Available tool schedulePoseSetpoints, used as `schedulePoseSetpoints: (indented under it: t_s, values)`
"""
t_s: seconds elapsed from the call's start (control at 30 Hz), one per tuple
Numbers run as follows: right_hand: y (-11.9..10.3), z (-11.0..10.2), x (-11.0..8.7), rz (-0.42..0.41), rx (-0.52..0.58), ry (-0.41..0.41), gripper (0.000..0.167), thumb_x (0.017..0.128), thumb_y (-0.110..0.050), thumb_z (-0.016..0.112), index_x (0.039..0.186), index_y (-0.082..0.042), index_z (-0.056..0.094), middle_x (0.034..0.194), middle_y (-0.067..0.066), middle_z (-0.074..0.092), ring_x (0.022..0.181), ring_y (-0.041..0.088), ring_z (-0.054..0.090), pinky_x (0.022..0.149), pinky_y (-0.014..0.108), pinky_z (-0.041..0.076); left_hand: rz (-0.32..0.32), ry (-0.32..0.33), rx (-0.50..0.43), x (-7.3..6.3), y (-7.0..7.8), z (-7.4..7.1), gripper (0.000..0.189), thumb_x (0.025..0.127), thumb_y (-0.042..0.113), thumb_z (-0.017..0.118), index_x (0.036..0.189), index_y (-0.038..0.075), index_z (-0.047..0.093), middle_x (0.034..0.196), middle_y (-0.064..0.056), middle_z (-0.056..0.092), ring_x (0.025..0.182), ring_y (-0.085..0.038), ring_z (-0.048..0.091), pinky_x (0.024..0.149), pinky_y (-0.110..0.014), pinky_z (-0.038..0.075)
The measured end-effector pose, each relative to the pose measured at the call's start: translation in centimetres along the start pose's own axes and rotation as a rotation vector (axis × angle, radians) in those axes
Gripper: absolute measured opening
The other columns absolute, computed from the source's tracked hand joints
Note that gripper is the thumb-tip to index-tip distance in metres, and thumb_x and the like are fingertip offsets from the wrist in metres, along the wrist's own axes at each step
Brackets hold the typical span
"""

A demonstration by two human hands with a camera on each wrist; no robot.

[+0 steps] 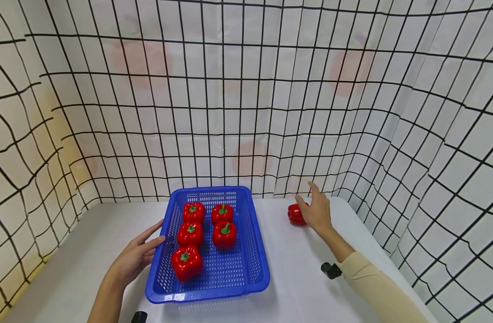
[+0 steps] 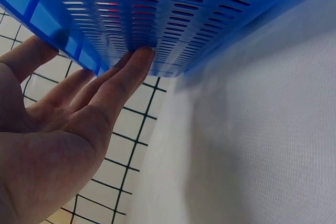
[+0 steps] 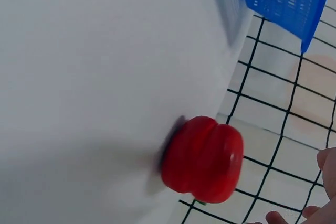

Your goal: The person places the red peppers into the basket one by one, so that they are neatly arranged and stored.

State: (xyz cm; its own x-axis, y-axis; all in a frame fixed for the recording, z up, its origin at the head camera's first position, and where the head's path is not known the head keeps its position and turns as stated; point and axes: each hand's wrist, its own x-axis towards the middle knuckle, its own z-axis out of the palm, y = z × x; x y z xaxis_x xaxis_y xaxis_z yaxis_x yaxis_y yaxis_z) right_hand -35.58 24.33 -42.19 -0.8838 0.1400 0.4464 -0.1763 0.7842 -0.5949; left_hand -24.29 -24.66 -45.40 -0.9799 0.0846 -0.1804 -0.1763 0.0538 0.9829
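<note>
My left hand (image 1: 135,258) is at the left side of a blue plastic basket (image 1: 260,258), its thumb on the rim and its fingers (image 2: 118,85) against the slotted outer wall. Several red bell peppers (image 1: 187,264) with green stems stand inside. Another red bell pepper (image 1: 296,215) lies on its side on the table to the right of the basket. Over its right edge reaches my right hand (image 1: 318,211), thumb and fingers spread apart, holding nothing. The right wrist view shows that bell pepper (image 3: 202,159) whole, with fingertips (image 3: 328,171) at the right border, apart from it.
A white cloth covers the table (image 1: 294,269). White walls with a black grid (image 1: 242,107) enclose the back and both sides. By the right sleeve a small black device (image 1: 331,270) shows, and another black piece (image 1: 139,317) sits near the left wrist.
</note>
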Motion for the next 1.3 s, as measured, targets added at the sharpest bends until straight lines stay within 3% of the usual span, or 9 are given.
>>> schedulePoseSetpoints:
  t_s: [0.33,0.63,1.03,1.3]
  values:
    - [2.0,0.5,-0.2,0.120,-0.029,-0.052,0.064,0.102,-0.034,0.055,0.155,-0.004,0.034,0.133,0.037,0.055,0.119,0.054,0.052,0.098,0.064,0.042,-0.005,-0.005,-0.010,0.0,0.1,0.0,0.078,0.100,0.038,0.063,0.164,0.027,0.019,0.158,-0.023,0.041,0.114,-0.030,0.071,0.094,-0.037,0.059]
    - [3.8,1.1,-0.5,0.218,-0.016,-0.102,0.066,0.106,-0.042,0.047,0.156,-0.004,0.029,0.143,0.038,0.048,0.129,0.057,0.048,0.109,0.066,0.038,-0.006,-0.001,-0.005,0.0,0.1,0.0,0.078,0.100,0.039,0.063,0.164,0.027,0.020,0.158,-0.024,0.041,0.114,-0.030,0.071,0.094,-0.038,0.059]
    - [5.6,2.3,-0.9,0.283,-0.029,-0.181,0.068,0.107,-0.048,0.039,0.158,-0.005,0.024,0.150,0.036,0.042,0.132,0.060,0.043,0.113,0.065,0.036,0.010,-0.007,0.004,-0.1,0.1,0.0,0.077,0.101,0.038,0.062,0.164,0.026,0.019,0.158,-0.024,0.041,0.115,-0.030,0.071,0.094,-0.038,0.059]
    - [6.1,2.7,-0.8,0.318,-0.014,-0.221,0.069,0.108,-0.051,0.025,0.158,-0.004,0.022,0.155,0.033,0.037,0.135,0.060,0.040,0.115,0.066,0.034,0.018,-0.011,0.003,-0.1,0.1,0.0,0.077,0.101,0.037,0.061,0.164,0.026,0.019,0.157,-0.024,0.042,0.114,-0.030,0.071,0.094,-0.038,0.059]
